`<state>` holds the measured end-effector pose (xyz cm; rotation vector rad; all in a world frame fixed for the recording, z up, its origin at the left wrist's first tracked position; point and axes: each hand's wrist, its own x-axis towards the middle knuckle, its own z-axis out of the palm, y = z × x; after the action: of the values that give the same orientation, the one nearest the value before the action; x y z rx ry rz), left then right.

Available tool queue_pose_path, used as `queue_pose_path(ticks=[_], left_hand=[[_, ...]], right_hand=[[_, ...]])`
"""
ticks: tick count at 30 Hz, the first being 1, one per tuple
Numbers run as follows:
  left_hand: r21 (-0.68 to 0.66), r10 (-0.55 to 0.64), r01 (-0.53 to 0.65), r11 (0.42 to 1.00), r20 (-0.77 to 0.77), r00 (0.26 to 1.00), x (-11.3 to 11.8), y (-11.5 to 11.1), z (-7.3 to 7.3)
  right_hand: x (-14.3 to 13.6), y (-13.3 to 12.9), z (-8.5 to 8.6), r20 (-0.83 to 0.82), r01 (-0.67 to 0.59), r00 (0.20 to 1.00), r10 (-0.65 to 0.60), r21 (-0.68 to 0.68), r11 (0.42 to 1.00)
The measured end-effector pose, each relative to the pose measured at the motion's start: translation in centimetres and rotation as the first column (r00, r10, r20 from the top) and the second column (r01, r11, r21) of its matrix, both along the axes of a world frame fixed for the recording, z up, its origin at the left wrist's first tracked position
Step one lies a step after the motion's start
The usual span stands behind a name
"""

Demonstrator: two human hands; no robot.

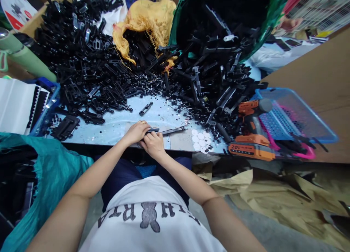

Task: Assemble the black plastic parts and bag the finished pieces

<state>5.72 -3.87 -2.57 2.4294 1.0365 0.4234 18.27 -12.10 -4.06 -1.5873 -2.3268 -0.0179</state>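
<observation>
My left hand (136,132) is closed around the near end of a long, narrow black part (174,130) at the table's front edge. Beside it, my right hand (154,145) pinches the same part, its fingers touching the left ones. The far end of the part points right and looks forked; the end under my fingers is hidden. Just beyond my hands lies a short slotted black piece (146,108) on the light blue table top (117,117). Several white round discs (201,139) sit to the right of my right hand.
Small black pieces (82,58) heap at the back left. Longer black parts spill from a green sack (175,29) at the back right, beside a yellow sack (153,15). An orange cordless drill (250,144) and a blue basket (322,130) stand right; a teal sack (54,157) left.
</observation>
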Motion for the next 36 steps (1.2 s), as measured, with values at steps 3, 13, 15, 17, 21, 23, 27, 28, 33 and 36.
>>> queue_pose_path(ticks=[3, 13, 15, 17, 21, 23, 27, 28, 33, 36], left_hand=[[-0.012, 0.02, -0.02, 1.0, 0.019, 1.0, 0.2, 0.1, -0.1], [0.242, 0.607, -0.607, 0.757, 0.084, 0.79, -2.0, -5.4, 0.6], [0.214, 0.682, -0.654, 0.725, -0.097, 0.725, -1.9, -7.6, 0.7], [0.171, 0.677, -0.656, 0.735, -0.252, 0.692, -1.3, -8.9, 0.7], [0.13, 0.673, -0.675, 0.726, -0.331, 0.661, -0.3, -8.8, 0.8], [0.121, 0.653, -0.651, 0.749, -0.296, 0.697, -0.5, -8.3, 0.7], [0.086, 0.646, -0.643, 0.761, -0.185, 0.741, -1.1, -7.9, 0.7], [0.086, 0.658, -0.653, 0.752, -0.159, 0.736, -1.2, -7.9, 0.7], [0.191, 0.557, -0.54, 0.819, -0.042, 0.829, -3.4, -7.4, 1.4], [0.309, 0.393, -0.377, 0.873, 0.011, 0.92, -5.8, -6.8, 1.3]], right_hand=[[-1.2, -0.3, -0.5, -0.009, 0.075, 0.997, -0.075, 0.032, 0.997], [-0.1, -0.5, 1.8, -0.086, -0.033, 0.996, 0.029, -0.05, 0.998], [1.1, 0.4, 2.8, -0.135, -0.08, 0.988, 0.075, -0.031, 0.996], [2.0, 1.7, 3.5, -0.107, -0.086, 0.991, 0.076, -0.088, 0.992], [2.2, 4.3, 4.1, -0.013, -0.16, 0.986, 0.164, -0.317, 0.935], [1.9, 4.8, 4.5, -0.113, -0.177, 0.983, 0.144, -0.384, 0.906], [0.9, 5.0, 6.3, -0.454, -0.333, 0.888, 0.08, -0.51, 0.793], [0.7, 5.2, 6.9, -0.496, -0.368, 0.865, 0.078, -0.522, 0.769], [1.6, 7.3, 9.9, -0.447, -0.356, 0.889, 0.103, -0.529, 0.77], [3.6, 8.7, 11.2, -0.375, -0.399, 0.909, 0.181, -0.665, 0.631]])
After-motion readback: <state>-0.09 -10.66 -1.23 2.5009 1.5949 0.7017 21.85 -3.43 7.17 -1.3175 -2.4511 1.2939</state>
